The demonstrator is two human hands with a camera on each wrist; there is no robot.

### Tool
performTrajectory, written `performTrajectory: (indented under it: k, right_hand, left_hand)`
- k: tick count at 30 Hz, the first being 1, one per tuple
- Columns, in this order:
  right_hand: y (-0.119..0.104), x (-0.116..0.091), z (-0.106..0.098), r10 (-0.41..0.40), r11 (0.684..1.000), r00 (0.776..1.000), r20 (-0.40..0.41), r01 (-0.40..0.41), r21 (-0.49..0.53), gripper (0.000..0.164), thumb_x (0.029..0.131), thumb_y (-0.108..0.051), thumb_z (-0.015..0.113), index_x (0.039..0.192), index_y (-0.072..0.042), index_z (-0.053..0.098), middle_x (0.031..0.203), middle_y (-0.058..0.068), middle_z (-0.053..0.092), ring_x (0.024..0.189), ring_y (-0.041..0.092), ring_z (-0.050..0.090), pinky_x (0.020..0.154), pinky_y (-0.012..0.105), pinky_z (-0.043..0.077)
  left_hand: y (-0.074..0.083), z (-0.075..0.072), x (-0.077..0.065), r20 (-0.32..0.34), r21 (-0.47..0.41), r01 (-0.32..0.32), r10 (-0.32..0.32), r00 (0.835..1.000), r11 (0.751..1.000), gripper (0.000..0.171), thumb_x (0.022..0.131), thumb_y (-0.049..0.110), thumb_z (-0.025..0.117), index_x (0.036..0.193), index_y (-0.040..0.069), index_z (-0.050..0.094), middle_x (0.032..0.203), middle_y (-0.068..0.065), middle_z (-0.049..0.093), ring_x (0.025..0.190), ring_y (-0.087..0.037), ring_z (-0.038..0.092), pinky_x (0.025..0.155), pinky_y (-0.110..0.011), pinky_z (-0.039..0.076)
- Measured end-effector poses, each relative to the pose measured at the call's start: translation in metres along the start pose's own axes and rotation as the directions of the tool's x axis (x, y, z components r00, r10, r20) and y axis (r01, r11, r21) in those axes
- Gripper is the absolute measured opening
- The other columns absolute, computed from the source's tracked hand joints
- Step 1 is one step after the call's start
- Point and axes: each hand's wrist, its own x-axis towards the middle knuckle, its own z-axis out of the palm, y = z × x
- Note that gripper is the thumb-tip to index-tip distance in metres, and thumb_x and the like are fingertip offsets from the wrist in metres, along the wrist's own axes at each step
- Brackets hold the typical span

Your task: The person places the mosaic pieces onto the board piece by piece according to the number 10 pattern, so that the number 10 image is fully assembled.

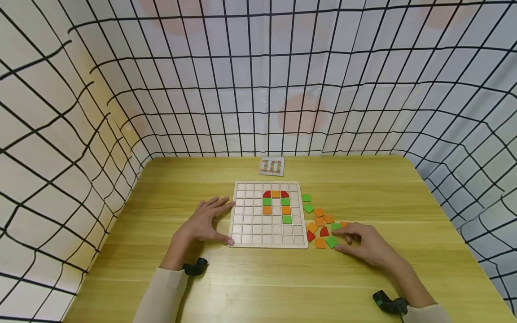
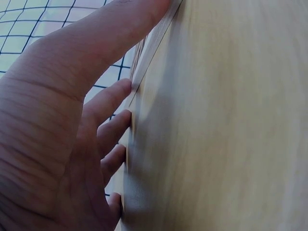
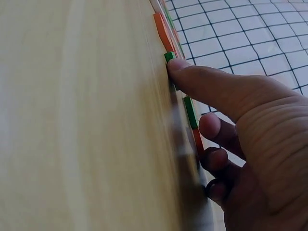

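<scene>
In the head view a pale square grid board (image 1: 254, 237) lies on the table, with several red, orange and green tiles set in its upper middle and right cells. My left hand (image 1: 208, 220) is spread along the board's left side, its thumb on the lower left corner and its index fingertip at the edge higher up. Over the loose tiles at the right is my right hand (image 1: 365, 242). Its thumb touches a green tile (image 1: 332, 242), also visible in the right wrist view. The index fingertip is beside another green tile (image 1: 336, 226), apart from the thumb.
Loose orange tiles (image 1: 319, 221), a red quarter-round tile (image 1: 324, 232) and further green tiles (image 1: 307, 198) are scattered right of the board. A small pattern card (image 1: 272, 166) lies behind it. White walls with black grid lines surround the wooden table (image 1: 250, 287).
</scene>
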Motion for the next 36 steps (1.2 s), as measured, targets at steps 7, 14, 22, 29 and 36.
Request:
performTrajectory:
  k: [7, 14, 22, 29, 36]
  right_hand:
    - [0.003, 0.0, 0.001, -0.024, 1.0, 1.0, 0.004, 0.024, 0.0, 0.03, 0.087, -0.031, 0.084, 0.115, -0.023, 0.078, 0.077, -0.013, 0.052, 0.07, 0.005, 0.048, 0.062, 0.023, 0.037]
    - [0.003, 0.002, 0.002, -0.027, 0.999, 1.0, 0.014, 0.027, -0.022, 0.03, 0.088, -0.032, 0.083, 0.116, -0.025, 0.079, 0.076, -0.013, 0.052, 0.07, 0.007, 0.049, 0.064, 0.024, 0.035]
    - [0.0, 0.002, 0.005, 0.066, 0.998, 0.997, -0.03, -0.065, 0.027, 0.022, 0.084, -0.037, 0.085, 0.104, -0.03, 0.079, 0.077, -0.008, 0.055, 0.074, 0.008, 0.051, 0.067, 0.023, 0.039]
    - [-0.005, 0.008, 0.003, 0.094, 0.996, 0.994, -0.065, -0.093, 0.008, 0.025, 0.084, -0.041, 0.086, 0.106, -0.03, 0.079, 0.084, -0.01, 0.06, 0.078, 0.009, 0.055, 0.071, 0.023, 0.045]
    - [-0.01, 0.022, 0.003, 0.107, 0.994, 0.991, -0.074, -0.108, -0.013, 0.025, 0.085, -0.045, 0.084, 0.106, -0.033, 0.078, 0.098, -0.012, 0.067, 0.087, 0.01, 0.059, 0.078, 0.025, 0.051]
  left_hand:
    - [-0.001, 0.0, 0.0, 0.001, -0.001, 0.0, 0.0, 1.0, 1.0, 0.119, 0.06, 0.073, 0.088, 0.16, 0.032, 0.04, 0.172, -0.001, 0.026, 0.16, -0.038, 0.015, 0.125, -0.07, 0.004]
    - [-0.002, -0.001, 0.0, -0.006, 0.001, -0.014, 0.014, 1.0, 1.0, 0.119, 0.06, 0.073, 0.088, 0.16, 0.03, 0.04, 0.171, -0.002, 0.026, 0.16, -0.038, 0.017, 0.125, -0.07, 0.005]
    - [-0.001, 0.0, 0.0, 0.004, 0.001, -0.007, 0.007, 1.0, 1.0, 0.119, 0.06, 0.073, 0.088, 0.16, 0.031, 0.04, 0.172, -0.002, 0.026, 0.16, -0.038, 0.016, 0.125, -0.07, 0.005]
    - [-0.002, 0.0, 0.001, 0.003, 0.005, -0.003, 0.003, 1.0, 1.0, 0.119, 0.06, 0.072, 0.089, 0.16, 0.031, 0.04, 0.171, -0.002, 0.026, 0.16, -0.038, 0.016, 0.125, -0.071, 0.006]
    - [0.0, 0.0, 0.0, -0.001, 0.013, -0.003, 0.003, 1.0, 1.0, 0.119, 0.06, 0.071, 0.089, 0.16, 0.03, 0.04, 0.171, -0.003, 0.027, 0.159, -0.039, 0.017, 0.124, -0.071, 0.007]
